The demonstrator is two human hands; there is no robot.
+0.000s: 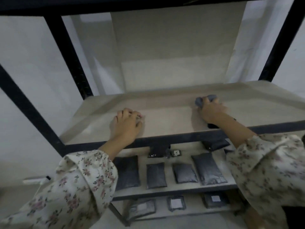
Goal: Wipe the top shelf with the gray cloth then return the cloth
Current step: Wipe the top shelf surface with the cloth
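1. The gray cloth [200, 100] is bunched on the top shelf [165, 116], toward its right side, and is gripped by the right hand [210, 111] with curled fingers.
2. The left hand [127, 124] is laid on the shelf surface near the front edge, its fingers bent and holding nothing.
3. The shelf is framed by black metal posts [66, 55]; a beige backing sheet [173, 55] is seen behind it.
4. Several dark pouches [156, 176] are laid in rows on the lower shelf [168, 190], partly hidden by the floral sleeves [79, 184].
5. More packets with white labels [175, 203] are seen on the level below.
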